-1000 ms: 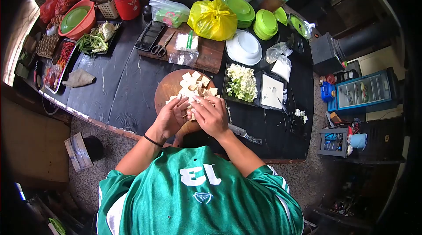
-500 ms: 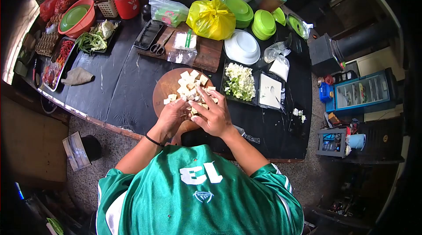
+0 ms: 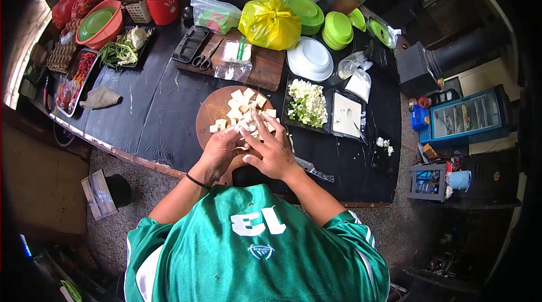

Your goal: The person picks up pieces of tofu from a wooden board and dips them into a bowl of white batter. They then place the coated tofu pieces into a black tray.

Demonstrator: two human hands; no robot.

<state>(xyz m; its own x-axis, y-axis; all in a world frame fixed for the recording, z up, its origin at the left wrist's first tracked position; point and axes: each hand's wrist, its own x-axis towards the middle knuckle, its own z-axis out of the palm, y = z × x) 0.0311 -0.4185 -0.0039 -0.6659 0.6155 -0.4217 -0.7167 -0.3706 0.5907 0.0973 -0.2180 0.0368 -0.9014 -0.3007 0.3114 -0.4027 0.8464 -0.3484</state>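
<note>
A heap of pale cubes that look like tofu (image 3: 243, 101) lies on a round wooden chopping board (image 3: 210, 111). At the near side of the heap is my left hand (image 3: 221, 150), its fingers stretched forward and slightly cupped, with pale bits on the fingertips. My right hand (image 3: 272, 152) is held over the near right cubes, fingers spread and smeared white. The two hands almost meet, and I see nothing gripped in either; some cubes are hidden beneath them. A knife (image 3: 314, 170) lies on the black table just right of my right wrist.
Right of the board, a black tray holds chopped white and green vegetables (image 3: 306, 104), beside a tray with a white slab (image 3: 346, 114). Behind stand a wooden board (image 3: 265, 67) with scissors (image 3: 205, 61), a yellow bag (image 3: 270, 24) and white bowls (image 3: 310, 60). A grey cloth (image 3: 101, 98) lies left.
My right hand has shifted slightly down and left, its fingers spread wider. More of the knife shows beside my right wrist. My left hand stays nearly in place.
</note>
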